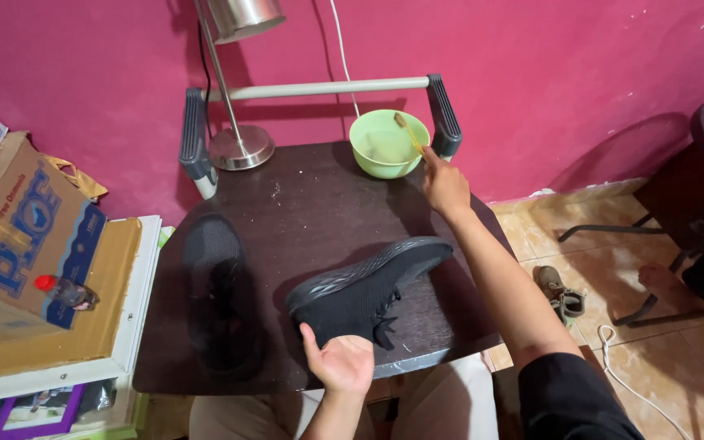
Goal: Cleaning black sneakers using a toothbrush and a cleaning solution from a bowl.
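A black mesh shoe lies tilted on its side on the dark table, sole facing away from me. My left hand cups its heel end at the table's near edge. A second black shoe lies flat to the left. My right hand reaches to the back of the table and holds a thin yellow-handled brush, whose head dips into a light green bowl.
A metal desk lamp stands at the back left of the table. A cardboard box with a small bottle sits on a white shelf at the left. A brown shoe and white cord lie on the tiled floor.
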